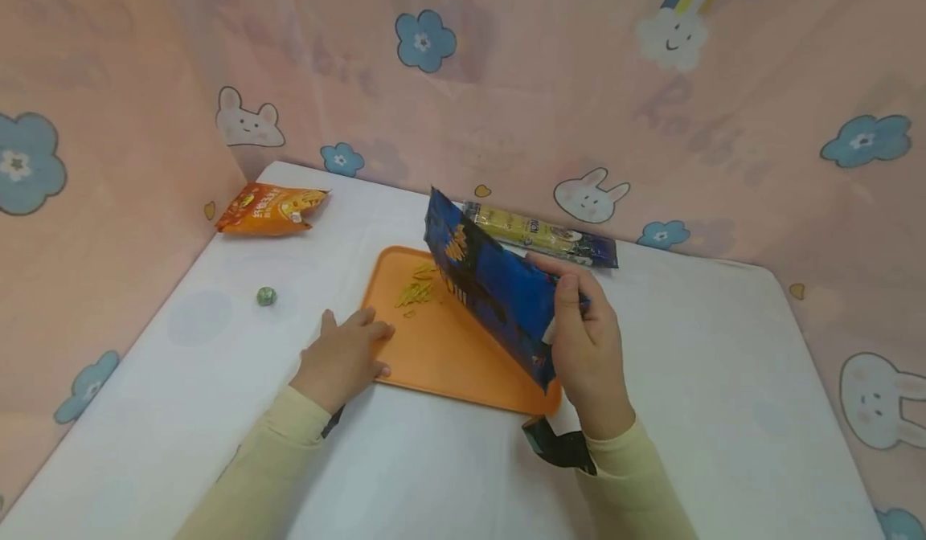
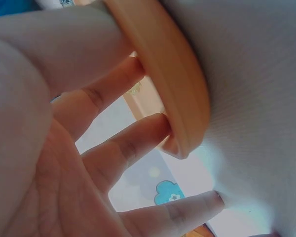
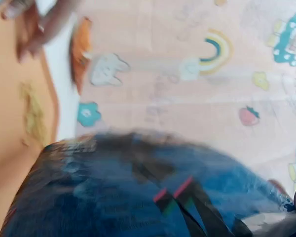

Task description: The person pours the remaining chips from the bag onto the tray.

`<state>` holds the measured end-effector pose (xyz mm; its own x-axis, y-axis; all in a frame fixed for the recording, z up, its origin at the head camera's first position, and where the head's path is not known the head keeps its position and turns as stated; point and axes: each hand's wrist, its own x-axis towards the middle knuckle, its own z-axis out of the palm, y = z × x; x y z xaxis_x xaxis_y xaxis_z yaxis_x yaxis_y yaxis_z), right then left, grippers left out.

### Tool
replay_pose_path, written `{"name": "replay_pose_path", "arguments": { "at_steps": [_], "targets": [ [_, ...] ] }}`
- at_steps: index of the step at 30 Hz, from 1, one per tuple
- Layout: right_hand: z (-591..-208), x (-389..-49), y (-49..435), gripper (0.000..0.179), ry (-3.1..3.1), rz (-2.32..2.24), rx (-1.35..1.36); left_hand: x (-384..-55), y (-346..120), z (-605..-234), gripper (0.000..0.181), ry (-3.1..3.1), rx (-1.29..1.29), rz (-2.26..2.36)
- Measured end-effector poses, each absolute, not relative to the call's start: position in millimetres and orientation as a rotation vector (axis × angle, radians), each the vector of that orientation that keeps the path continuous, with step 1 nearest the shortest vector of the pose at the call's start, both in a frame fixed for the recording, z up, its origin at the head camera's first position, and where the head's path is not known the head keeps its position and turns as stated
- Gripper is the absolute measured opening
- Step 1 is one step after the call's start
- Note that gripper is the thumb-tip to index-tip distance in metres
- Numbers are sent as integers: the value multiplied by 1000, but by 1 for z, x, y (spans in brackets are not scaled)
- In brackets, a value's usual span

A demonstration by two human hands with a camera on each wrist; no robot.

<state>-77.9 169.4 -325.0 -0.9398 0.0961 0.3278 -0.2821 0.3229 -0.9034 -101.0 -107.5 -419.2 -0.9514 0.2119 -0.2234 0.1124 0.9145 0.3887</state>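
Observation:
In the head view, my right hand grips a blue snack bag by its right end, thumb on the near face. The bag slants over an orange tray, its far end raised up and left. A small heap of yellow snack sticks lies in the tray's far left corner. My left hand is at the tray's left edge with fingers spread. In the left wrist view, fairly straight fingers touch the tray rim. The bag's blue film fills the lower right wrist view.
An orange snack bag lies at the table's far left. Nearer stands a small green round item. Behind the tray lies a long yellow and dark blue packet. A printed pink cloth walls the white table.

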Motion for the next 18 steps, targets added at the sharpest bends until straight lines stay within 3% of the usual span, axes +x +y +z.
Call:
{"name": "replay_pose_path", "arguments": {
  "at_steps": [6,18],
  "targets": [
    [-335,-84,170,44,-2287,1617,220,-102,-108,-415,57,2826,252,551],
    [-323,-76,178,46,-2375,1636,49,-103,-107,-418,59,2816,246,555]
  ]
}}
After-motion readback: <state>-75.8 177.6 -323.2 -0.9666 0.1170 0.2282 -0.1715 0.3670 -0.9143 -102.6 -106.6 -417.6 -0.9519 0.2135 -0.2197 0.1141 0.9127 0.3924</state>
